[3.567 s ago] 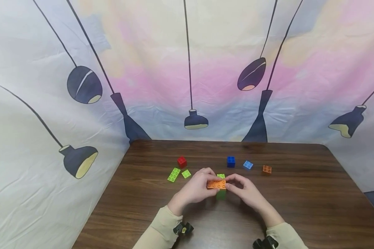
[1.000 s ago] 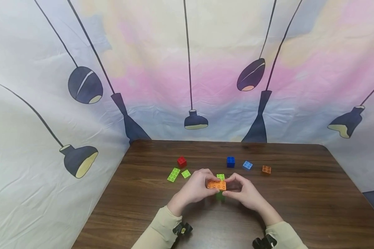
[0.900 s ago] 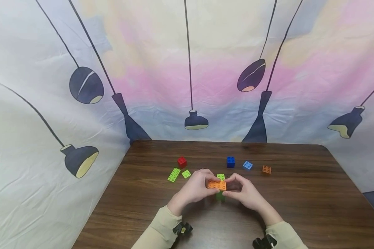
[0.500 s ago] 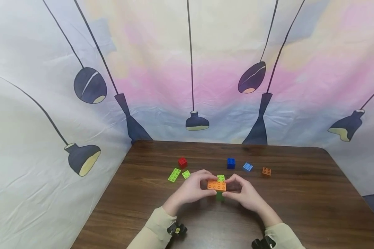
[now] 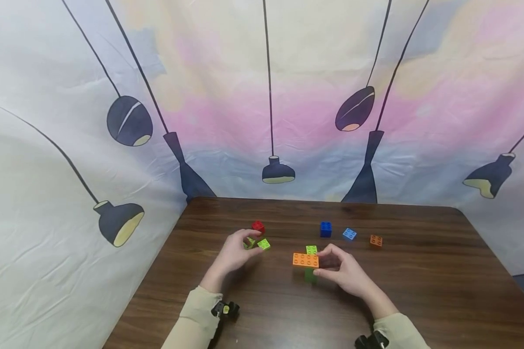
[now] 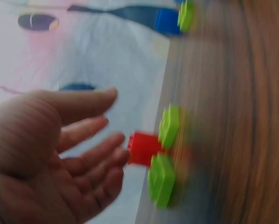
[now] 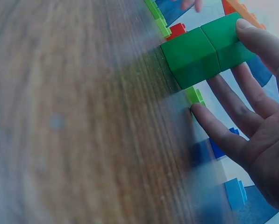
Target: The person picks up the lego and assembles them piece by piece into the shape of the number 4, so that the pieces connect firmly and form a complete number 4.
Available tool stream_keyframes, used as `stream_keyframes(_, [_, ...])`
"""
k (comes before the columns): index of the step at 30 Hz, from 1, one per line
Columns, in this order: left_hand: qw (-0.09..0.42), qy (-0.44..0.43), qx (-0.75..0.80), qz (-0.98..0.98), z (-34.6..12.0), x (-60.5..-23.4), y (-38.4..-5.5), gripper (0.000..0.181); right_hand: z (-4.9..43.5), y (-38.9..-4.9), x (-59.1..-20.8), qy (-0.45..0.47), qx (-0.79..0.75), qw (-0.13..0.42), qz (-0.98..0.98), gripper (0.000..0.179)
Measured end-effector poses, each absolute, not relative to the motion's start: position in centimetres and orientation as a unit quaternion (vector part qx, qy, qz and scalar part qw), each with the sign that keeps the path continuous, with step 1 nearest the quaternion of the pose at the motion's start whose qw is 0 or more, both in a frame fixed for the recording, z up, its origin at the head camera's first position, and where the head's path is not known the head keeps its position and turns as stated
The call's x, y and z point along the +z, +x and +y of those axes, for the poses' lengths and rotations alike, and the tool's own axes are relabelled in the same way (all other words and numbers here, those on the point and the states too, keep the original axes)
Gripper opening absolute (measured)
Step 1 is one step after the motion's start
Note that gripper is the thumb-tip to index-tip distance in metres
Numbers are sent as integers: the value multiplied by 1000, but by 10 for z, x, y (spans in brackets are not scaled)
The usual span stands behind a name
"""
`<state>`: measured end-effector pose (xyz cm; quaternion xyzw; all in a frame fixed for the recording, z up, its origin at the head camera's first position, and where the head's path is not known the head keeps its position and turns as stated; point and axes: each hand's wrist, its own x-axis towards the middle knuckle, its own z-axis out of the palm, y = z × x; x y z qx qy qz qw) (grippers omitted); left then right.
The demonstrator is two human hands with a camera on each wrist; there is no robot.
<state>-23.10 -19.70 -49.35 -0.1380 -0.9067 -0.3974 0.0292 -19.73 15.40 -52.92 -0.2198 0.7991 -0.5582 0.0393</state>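
My left hand [image 5: 236, 252] hovers at the left, fingers apart and holding nothing. Close to it lie a small lime brick [image 5: 264, 244], a longer lime brick [image 6: 161, 182] and a red brick [image 5: 258, 227]; in the head view the hand partly hides the longer one. My right hand [image 5: 347, 274] holds a stack of green bricks [image 7: 190, 58] between thumb and fingers. An orange brick [image 5: 305, 260] tops this stack and juts out leftward. A lime brick [image 5: 311, 249] shows low behind the stack; whether it is joined cannot be told.
A dark blue brick [image 5: 326, 229], a light blue brick [image 5: 349, 234] and a darker orange brick [image 5: 376, 241] lie toward the back right of the brown wooden table [image 5: 419, 291]. A cloth printed with lamps [image 5: 278, 169] hangs behind the table's far edge.
My left hand has let go of the orange brick and moved left to the lime bricks. The right hand stays at the stack, its thumb lower than at first.
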Motion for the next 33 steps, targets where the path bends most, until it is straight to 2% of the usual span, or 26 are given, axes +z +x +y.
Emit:
stream_keyframes(6, [42, -48, -354, -933, -215, -504, -240, 50, 153, -198, -527, -225, -544, 36, 808, 31])
stream_keyframes(14, [42, 3, -316, -948, -220, -514, -246, 53, 153, -198, -523, -235, -520, 35, 820, 32])
stream_keyframes(22, [41, 1, -317, -948, -216, -515, -248, 47, 154, -196, -520, -243, -489, 8, 838, 35])
stream_keyframes(27, [36, -4, -309, -950, -214, -515, -249, 50, 153, -195, -518, -243, -476, 0, 845, 38])
stream_keyframes(33, [33, 1, -292, -956, -215, -517, -249, 45, 151, -195, -517, -249, -473, -3, 845, 40])
